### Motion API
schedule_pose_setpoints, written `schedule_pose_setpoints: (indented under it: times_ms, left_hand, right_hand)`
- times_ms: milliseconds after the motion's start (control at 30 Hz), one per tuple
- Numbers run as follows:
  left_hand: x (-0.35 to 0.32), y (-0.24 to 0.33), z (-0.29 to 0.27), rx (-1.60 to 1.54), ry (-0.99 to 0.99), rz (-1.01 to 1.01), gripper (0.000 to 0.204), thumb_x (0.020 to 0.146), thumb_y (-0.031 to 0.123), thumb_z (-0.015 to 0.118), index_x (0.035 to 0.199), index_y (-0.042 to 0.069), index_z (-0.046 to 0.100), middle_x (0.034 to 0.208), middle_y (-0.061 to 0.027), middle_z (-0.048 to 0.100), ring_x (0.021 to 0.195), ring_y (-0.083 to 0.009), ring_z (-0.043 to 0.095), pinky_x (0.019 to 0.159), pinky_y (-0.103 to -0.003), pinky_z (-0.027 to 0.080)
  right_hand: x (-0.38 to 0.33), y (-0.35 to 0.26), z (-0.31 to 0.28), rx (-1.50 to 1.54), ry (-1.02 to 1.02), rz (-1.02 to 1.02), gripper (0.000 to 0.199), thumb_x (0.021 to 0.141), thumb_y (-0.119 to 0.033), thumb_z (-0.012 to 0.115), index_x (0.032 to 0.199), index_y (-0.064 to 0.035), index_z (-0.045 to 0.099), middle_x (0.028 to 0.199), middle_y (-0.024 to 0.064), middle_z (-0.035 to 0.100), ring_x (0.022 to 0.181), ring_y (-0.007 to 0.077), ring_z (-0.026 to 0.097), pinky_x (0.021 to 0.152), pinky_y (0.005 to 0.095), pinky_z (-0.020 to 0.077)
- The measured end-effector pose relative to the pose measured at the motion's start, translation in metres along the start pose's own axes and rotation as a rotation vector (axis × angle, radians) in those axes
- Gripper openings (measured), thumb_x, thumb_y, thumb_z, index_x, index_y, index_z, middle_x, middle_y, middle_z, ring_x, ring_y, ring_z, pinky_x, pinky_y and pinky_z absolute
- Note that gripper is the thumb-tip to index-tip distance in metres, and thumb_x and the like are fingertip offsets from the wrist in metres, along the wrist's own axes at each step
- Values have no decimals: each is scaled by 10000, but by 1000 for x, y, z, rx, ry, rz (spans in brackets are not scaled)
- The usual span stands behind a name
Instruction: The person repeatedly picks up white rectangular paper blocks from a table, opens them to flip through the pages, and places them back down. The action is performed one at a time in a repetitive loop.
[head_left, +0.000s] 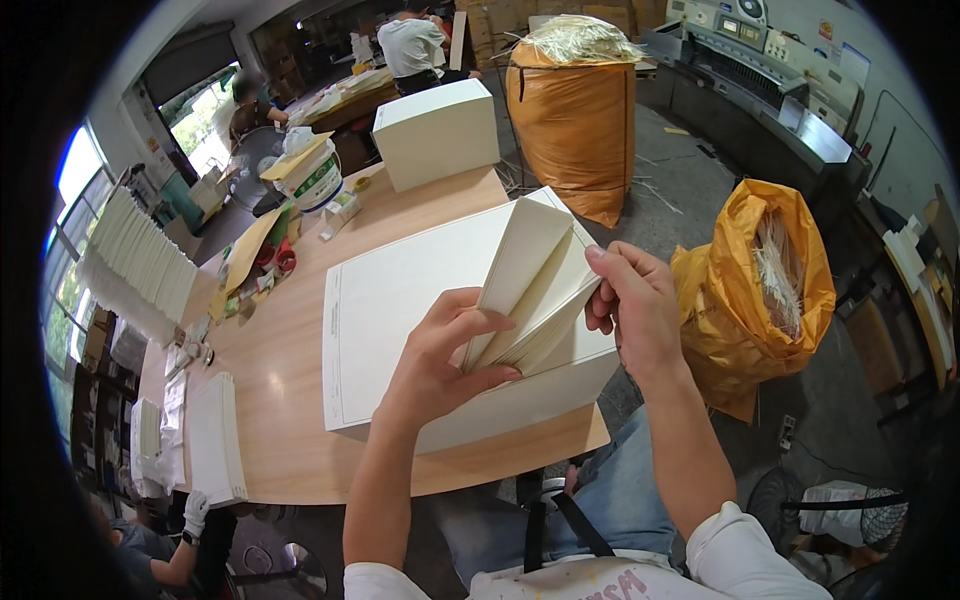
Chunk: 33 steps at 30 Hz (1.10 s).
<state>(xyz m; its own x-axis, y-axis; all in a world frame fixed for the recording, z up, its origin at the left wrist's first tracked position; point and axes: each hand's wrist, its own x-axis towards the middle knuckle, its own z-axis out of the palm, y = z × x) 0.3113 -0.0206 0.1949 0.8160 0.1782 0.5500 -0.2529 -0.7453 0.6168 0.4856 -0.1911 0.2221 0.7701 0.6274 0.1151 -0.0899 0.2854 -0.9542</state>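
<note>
A stack of narrow cream paper strips [528, 262] is held up between my two hands, its sheets fanned apart. My left hand [440, 355] wraps the lower left end, with the thumb on the near side and fingers over the edge. At the upper right corner my right hand [635, 300] pinches the sheets between thumb and curled fingers. Beneath them lies a large stack of white printed sheets [400, 300] on the wooden table [290, 400], its near side showing thick layers.
A white block of paper [440, 135] stands at the table's far end, near a white bucket [312, 180]. Paper stacks [215, 440] line the left edge, where a gloved co-worker's hand [196, 512] rests. Orange sacks of shreds [572, 130] stand right. Other people work behind.
</note>
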Motion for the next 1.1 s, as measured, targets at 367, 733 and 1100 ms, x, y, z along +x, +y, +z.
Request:
schedule_pose_setpoints:
  times_ms: [367,733,1100]
  left_hand:
    - [2,-2,4,-55,111,-44,529,819,45,906,1311,108,721,1437,-151,636,1350,-336,622,1077,-428,549]
    - [2,1,-3,6,-12,8,582,788,37,922,1328,123,722,1440,-133,646,1292,-336,665,1037,-428,587]
    - [1,0,3,-36,-29,26,489,850,-15,841,1305,134,740,1449,-140,647,1277,-335,676,1017,-412,595]
  right_hand:
    - [3,15,-2,-402,40,-314,396,1052,-284,706,726,-118,554,620,-30,555,525,61,542,483,229,412]
    - [2,3,3,96,-34,-33,381,1037,-235,700,717,-153,510,608,-16,567,503,95,595,458,237,408]
    - [4,1,-1,107,-75,-23,390,1051,-239,692,712,-141,525,617,4,595,528,107,635,476,246,439]
